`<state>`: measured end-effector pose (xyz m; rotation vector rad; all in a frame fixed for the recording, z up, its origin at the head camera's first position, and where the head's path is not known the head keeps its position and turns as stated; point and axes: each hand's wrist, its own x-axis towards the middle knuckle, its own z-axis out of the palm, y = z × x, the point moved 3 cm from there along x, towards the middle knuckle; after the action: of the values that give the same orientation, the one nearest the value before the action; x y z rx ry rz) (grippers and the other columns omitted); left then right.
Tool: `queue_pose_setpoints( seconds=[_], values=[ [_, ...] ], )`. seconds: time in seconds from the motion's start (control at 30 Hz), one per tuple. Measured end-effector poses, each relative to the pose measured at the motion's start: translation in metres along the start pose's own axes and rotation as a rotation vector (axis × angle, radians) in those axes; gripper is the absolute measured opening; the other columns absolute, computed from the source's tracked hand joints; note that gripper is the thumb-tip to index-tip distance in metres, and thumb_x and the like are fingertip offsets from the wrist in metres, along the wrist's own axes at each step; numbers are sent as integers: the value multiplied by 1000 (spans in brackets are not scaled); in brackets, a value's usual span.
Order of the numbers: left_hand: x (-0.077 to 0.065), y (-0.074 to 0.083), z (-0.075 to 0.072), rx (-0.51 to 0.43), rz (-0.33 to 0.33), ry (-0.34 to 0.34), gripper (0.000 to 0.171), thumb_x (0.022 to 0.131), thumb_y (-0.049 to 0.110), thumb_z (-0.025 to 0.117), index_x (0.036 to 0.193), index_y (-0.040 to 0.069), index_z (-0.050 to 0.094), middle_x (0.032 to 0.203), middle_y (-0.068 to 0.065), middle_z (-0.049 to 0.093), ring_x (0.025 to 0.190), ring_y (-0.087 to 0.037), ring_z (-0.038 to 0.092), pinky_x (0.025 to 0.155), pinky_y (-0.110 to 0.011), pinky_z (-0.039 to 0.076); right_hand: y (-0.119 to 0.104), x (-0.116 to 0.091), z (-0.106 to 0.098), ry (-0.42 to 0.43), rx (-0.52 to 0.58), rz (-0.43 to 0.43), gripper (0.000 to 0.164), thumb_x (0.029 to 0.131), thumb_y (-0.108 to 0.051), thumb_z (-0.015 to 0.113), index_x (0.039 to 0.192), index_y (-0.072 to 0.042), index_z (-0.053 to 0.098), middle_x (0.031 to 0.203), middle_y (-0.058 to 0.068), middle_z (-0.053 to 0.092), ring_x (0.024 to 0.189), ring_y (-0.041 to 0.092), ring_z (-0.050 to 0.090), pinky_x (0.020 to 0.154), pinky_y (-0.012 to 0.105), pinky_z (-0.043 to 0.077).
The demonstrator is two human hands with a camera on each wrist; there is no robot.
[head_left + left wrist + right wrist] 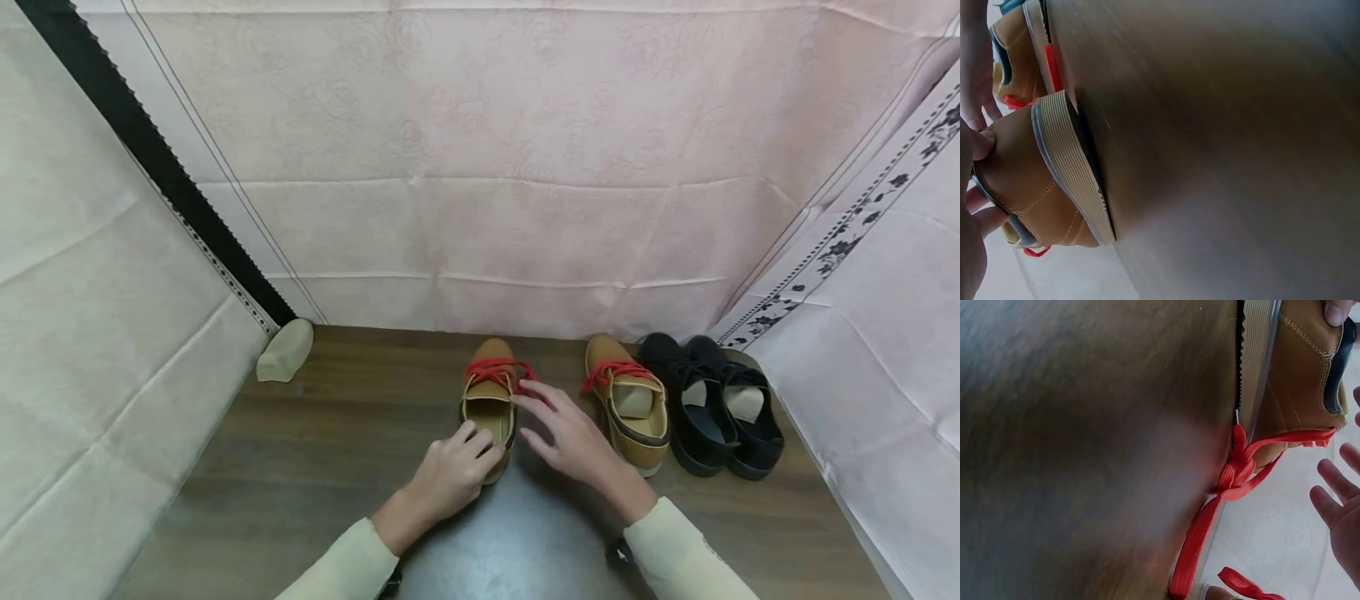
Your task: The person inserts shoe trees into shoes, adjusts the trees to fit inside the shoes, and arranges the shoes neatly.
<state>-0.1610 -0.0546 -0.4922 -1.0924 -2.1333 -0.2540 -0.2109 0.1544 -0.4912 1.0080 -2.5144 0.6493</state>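
A tan lace-up shoe [491, 348] with red laces [492, 369] stands on the floor, toe toward the wall. My left hand [453, 472] pinches its heel collar; in the left wrist view the thumb presses the outside of the heel [1016, 147] and the fingers lie at the opening. My right hand [573, 437] hovers at the shoe's right side with fingers spread, holding nothing. In the right wrist view a knotted red lace [1235, 472] hangs down beside the sole. The matching tan shoe [642, 454] stands to the right, also with red laces.
Two black shoes [699, 454] stand beside the second tan shoe, against the right-hand cloth [885, 358]. Pale inserts show inside the three right-hand shoes. Another pale insert [287, 350] lies in the far left corner. Cloth-covered walls [480, 233] enclose the wooden floor [360, 392].
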Motion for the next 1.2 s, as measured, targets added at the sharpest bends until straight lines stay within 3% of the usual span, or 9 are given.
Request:
queue_pose_setpoints(
  seconds=[0.4, 0.63, 0.97, 1.2],
  values=[
    [9, 17, 1, -17, -3, -22, 41, 109, 12, 36, 97, 16, 75, 90, 3, 62, 74, -15, 56, 43, -23, 46, 1, -3, -2, 2, 53, 39, 55, 92, -24, 79, 143, -21, 60, 154, 9, 50, 139, 28, 50, 105, 51, 50],
    [9, 22, 0, -21, 19, -15, 41, 108, 10, 38, 99, 16, 77, 91, 3, 63, 75, -14, 57, 44, -22, 47, 1, -6, -4, -9, 84, 85, 53, 93, -25, 79, 143, -21, 61, 154, 7, 50, 141, 26, 48, 108, 48, 49],
    [11, 27, -3, -50, 58, -44, 41, 109, 13, 37, 102, 16, 78, 92, 4, 62, 76, -13, 55, 45, -20, 47, -1, -9, -5, 38, 143, 91, 54, 90, -19, 82, 140, -18, 63, 151, 13, 52, 137, 28, 53, 101, 49, 53],
    [12, 27, -5, -45, 95, -55, 43, 109, 12, 35, 102, 16, 77, 93, 5, 63, 76, -13, 54, 47, -21, 48, -5, -13, -5, 55, 138, 117, 53, 89, -18, 83, 138, -18, 64, 149, 9, 52, 133, 28, 57, 96, 48, 56]
  ],
)
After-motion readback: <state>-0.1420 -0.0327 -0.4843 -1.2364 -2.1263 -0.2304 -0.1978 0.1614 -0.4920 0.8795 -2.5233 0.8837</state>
